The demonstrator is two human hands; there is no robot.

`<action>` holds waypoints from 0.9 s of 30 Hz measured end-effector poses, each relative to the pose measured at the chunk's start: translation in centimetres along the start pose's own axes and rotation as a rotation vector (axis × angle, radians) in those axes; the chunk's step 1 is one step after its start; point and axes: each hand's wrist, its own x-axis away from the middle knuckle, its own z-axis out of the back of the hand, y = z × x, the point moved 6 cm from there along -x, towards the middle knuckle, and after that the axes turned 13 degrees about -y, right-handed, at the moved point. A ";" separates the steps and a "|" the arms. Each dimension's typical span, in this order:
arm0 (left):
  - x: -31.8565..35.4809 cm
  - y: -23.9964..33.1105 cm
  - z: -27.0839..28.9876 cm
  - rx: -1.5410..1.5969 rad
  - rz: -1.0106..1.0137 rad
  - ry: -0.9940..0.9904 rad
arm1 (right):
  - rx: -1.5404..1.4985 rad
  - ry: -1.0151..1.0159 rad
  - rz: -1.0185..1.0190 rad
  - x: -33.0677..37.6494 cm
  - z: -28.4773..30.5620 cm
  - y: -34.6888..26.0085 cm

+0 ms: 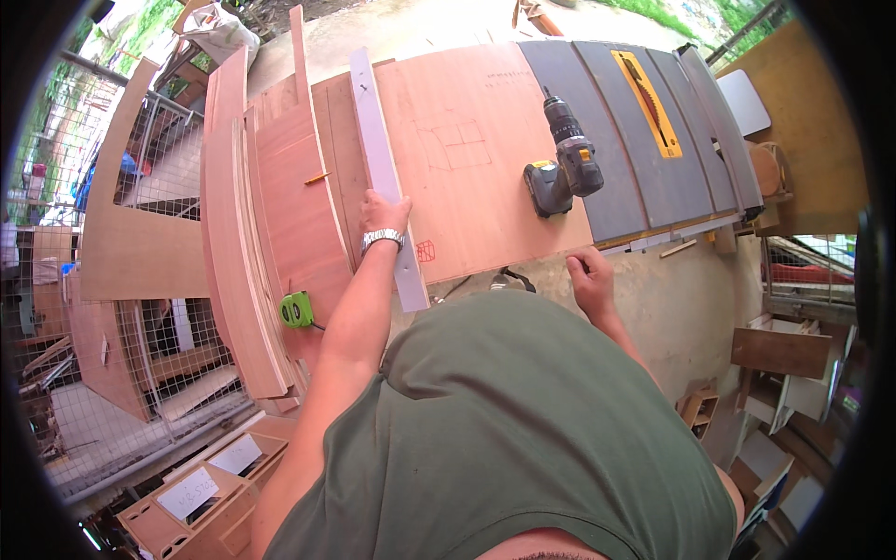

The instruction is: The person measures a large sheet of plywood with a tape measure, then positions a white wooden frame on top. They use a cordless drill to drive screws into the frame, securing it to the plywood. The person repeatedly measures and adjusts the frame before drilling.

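Green shirt fills the lower middle of the frame, with both forearms reaching up from it. Left hand (384,213), wearing a wristwatch, lies flat with fingers spread on a long grey straightedge (385,177) that runs up the centre-left across the plywood sheet (467,159) on the table. Right hand (591,276) is loosely curled at the sheet's near edge, centre right, holding nothing I can make out. Judging by this, the straightedge is being set for marking; next it needs pinning steady. 1 cordless drill (563,161) lies upper centre, 1 green tape measure (297,309) at left
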 end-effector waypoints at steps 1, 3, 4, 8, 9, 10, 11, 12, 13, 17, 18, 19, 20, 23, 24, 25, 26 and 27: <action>0.0 0.0 -0.1 -0.008 0.007 0.003 | 0.023 -0.001 -0.001 0.1 0.0 0.0; -0.1 0.0 -0.3 -0.024 0.022 0.003 | 0.033 -0.004 -0.007 0.2 -0.1 0.0; -0.2 0.0 -0.4 -0.032 0.032 0.001 | 0.034 -0.004 -0.015 0.2 -0.1 0.1; -0.5 -0.3 -0.3 -0.020 0.023 0.000 | 0.029 -0.011 -0.037 0.3 -0.3 0.4; -0.6 -0.4 -0.3 -0.018 0.007 -0.002 | 0.015 -0.015 -0.059 0.3 -0.4 0.6; -0.7 -0.5 -0.3 -0.012 -0.003 -0.001 | 0.024 -0.014 -0.042 0.3 -0.4 0.5; -0.8 -0.6 -0.4 -0.001 -0.009 0.002 | 0.022 -0.015 -0.044 0.3 -0.4 0.5; -0.7 -0.6 -0.4 -0.009 -0.024 0.025 | 0.009 -0.018 -0.058 0.2 -0.4 0.6; -0.6 -0.5 -0.4 -0.013 -0.034 0.050 | 0.031 -0.025 -0.045 0.2 -0.5 0.5; -0.2 -0.5 -0.3 -0.008 -0.046 0.096 | 0.048 -0.050 -0.033 -0.3 -1.2 0.3; -0.2 -0.4 -0.3 -0.004 -0.046 0.089 | 0.036 -0.053 -0.027 -0.4 -1.3 0.3; -0.2 -0.4 -0.3 0.001 -0.042 0.082 | 0.046 -0.057 -0.032 -0.5 -1.4 0.3; -0.2 -0.5 -0.2 0.009 -0.037 0.083 | 0.047 -0.061 -0.035 -0.5 -1.5 0.3; -0.2 -0.5 -0.3 0.022 -0.043 0.081 | 0.051 -0.068 -0.031 -0.8 -1.7 0.2; -0.2 -0.6 -0.3 0.019 -0.047 0.076 | 0.053 -0.070 -0.028 -0.8 -1.7 0.2; -0.3 -0.6 -0.4 0.019 -0.054 0.080 | 0.053 -0.069 -0.030 -0.8 -1.7 0.2; -0.3 -0.6 -0.4 0.023 -0.057 0.085 | 0.052 -0.068 -0.031 -0.8 -1.8 0.2; -0.3 -0.6 -0.4 0.022 -0.065 0.091 | 0.036 -0.066 -0.033 -0.8 -1.8 0.2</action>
